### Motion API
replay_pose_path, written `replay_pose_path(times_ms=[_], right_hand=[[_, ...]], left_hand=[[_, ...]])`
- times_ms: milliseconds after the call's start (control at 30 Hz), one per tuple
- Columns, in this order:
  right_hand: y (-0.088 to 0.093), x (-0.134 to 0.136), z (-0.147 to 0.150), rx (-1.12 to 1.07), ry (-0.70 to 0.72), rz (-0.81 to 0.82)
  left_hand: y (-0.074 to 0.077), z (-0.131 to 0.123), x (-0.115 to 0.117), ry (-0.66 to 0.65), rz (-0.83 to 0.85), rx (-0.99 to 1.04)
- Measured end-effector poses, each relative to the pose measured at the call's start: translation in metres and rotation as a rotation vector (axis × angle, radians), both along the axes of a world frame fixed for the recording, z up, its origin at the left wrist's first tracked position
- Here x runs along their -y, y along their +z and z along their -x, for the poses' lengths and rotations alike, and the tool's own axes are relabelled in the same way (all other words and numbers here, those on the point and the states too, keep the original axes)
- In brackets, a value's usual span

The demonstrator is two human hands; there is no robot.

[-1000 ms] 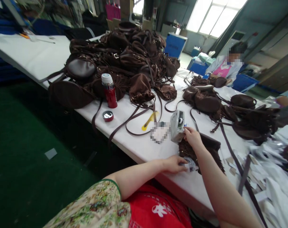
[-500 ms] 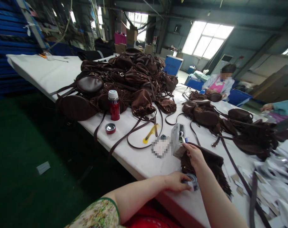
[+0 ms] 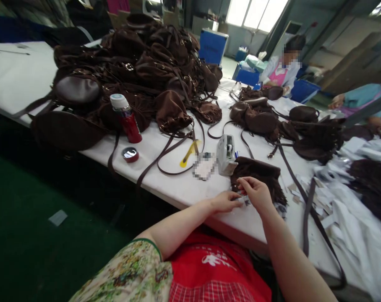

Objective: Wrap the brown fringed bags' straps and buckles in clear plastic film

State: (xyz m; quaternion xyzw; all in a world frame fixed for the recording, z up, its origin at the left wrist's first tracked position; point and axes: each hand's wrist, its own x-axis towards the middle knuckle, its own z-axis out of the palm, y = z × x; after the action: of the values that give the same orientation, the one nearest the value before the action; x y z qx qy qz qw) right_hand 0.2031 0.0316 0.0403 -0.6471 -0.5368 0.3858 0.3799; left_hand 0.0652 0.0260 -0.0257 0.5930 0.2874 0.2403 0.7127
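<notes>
My left hand (image 3: 227,201) is closed on a crumpled piece of clear plastic (image 3: 244,200) at the table's near edge. Right above it, my right hand (image 3: 256,193) is pinched, its fingertips close to the plastic; whatever they hold is too small to make out. Behind both hands lies a dark brown fringed bag (image 3: 258,170), partly covered by my right hand. A white tape dispenser (image 3: 225,155) stands against the bag's left side. Left of it lie a blurred flat item (image 3: 204,167) and a yellow-handled brush or comb (image 3: 188,155).
A large heap of brown bags (image 3: 152,63) covers the table's left part. In front are a red flask (image 3: 129,123) and a tape roll (image 3: 130,154). More bags (image 3: 256,117), straps and white paper (image 3: 350,197) lie to the right. Two people work across the table.
My right hand has come from the dispenser down to the plastic at my left hand. The view has tipped downward, showing more of the red apron.
</notes>
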Motion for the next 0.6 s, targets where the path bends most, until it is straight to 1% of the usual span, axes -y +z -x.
replay_pose_path(times_ms=[67, 133, 233, 333, 433, 600], right_hand=[[0.000, 0.025, -0.009, -0.024, 0.005, -0.014], [-0.005, 0.047, -0.017, -0.033, -0.043, -0.013], [-0.015, 0.067, -0.024, -0.056, -0.099, 0.015], [-0.022, 0.073, -0.024, -0.099, -0.080, 0.059], [-0.024, 0.075, -0.021, -0.085, -0.063, 0.118], [-0.022, 0.075, -0.019, -0.023, -0.113, 0.201]], left_hand=[[0.002, -0.001, 0.000, 0.006, 0.067, 0.049], [0.003, -0.002, 0.001, 0.006, 0.087, 0.055], [0.004, -0.003, 0.002, 0.002, 0.069, 0.057], [0.006, -0.003, 0.002, -0.005, 0.044, 0.062], [0.007, -0.003, 0.002, -0.005, 0.023, 0.069], [0.008, -0.005, 0.005, 0.016, 0.022, 0.044]])
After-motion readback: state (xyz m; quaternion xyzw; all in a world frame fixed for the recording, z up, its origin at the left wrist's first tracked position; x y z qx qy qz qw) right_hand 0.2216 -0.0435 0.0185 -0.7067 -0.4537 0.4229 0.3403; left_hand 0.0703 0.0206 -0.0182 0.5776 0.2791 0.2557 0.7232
